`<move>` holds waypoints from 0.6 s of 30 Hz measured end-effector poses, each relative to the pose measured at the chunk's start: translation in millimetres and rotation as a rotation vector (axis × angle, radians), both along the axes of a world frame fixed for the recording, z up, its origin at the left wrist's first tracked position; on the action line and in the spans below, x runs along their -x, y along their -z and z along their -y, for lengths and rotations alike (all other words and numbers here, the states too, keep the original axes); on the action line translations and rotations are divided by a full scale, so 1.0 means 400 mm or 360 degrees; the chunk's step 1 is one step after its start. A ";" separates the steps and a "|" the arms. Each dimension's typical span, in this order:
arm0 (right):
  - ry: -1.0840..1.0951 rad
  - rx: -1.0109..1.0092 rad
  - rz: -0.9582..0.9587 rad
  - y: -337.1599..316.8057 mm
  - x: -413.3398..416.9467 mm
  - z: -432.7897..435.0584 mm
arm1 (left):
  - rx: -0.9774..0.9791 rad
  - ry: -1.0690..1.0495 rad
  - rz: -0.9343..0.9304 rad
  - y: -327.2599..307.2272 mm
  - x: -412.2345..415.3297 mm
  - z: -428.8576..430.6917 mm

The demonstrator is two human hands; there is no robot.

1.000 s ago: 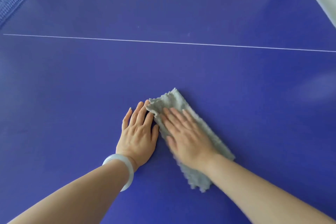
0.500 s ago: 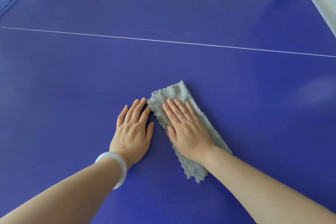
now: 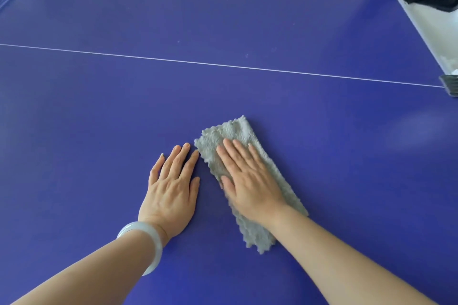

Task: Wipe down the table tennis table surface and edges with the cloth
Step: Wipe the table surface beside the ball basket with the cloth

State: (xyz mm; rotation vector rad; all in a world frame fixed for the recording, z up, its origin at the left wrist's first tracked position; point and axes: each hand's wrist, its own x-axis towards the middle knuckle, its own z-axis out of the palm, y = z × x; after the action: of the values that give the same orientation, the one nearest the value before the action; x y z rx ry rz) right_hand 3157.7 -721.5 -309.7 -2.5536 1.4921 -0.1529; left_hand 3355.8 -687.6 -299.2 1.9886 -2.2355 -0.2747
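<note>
While pressing the cloth (image 3: 238,131) under the right hand (image 3: 250,181), fingers (image 3: 238,153) straight, bracing on the left hand (image 3: 173,188), flat and empty; needing overlapping strokes toward the desk's (image 3: 322,156) edges.

right hand (image 3: 250,181) flat on cloth (image 3: 238,131), left hand (image 3: 171,193) beside it on table (image 3: 99,119)

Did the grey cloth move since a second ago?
Yes. The grey cloth slid a little way forward, away from the person and closer to the white line. The right hand presses flat on it.
</note>
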 end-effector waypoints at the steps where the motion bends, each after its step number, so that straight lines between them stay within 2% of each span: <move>1: -0.0027 -0.0011 0.0006 -0.003 0.031 0.024 | -0.0005 -0.0002 0.0000 0.001 0.001 0.001; 3: 0.0152 -0.0004 -0.0023 -0.010 0.074 0.108 | -0.0010 -0.0011 -0.0004 0.002 0.000 0.002; 5: 0.0535 -0.0055 -0.0064 -0.018 0.085 0.215 | -0.0004 -0.0014 0.0005 0.002 0.001 0.002; 7: 0.0874 -0.0095 -0.0078 -0.020 0.059 0.280 | -0.0003 -0.0008 0.0011 0.000 0.002 0.002; 9: 0.1039 -0.0107 -0.0025 -0.018 -0.003 0.280 | -0.0009 -0.0007 0.0015 0.001 0.002 0.002; 10: 0.0980 -0.0087 0.0004 -0.014 -0.036 0.254 | -0.0008 -0.0007 0.0023 0.001 0.003 0.001; 13: 0.0455 -0.0105 0.0116 -0.009 -0.105 0.153 | -0.0018 0.0003 0.0053 -0.001 0.000 0.001; 16: 0.0289 -0.0348 0.0284 -0.026 -0.102 0.231 | -0.0026 -0.0003 0.0053 -0.006 0.003 0.004; 18: 0.0210 -0.0396 0.0208 -0.036 -0.111 0.316 | -0.0033 -0.0004 0.0052 -0.008 0.004 0.004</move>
State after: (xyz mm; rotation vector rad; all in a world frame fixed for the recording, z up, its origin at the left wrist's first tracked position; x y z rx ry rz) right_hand 3202.1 -847.9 -295.3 -2.2095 1.5251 -0.1393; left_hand 3354.3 -689.3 -296.0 2.0205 -2.2585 -0.2677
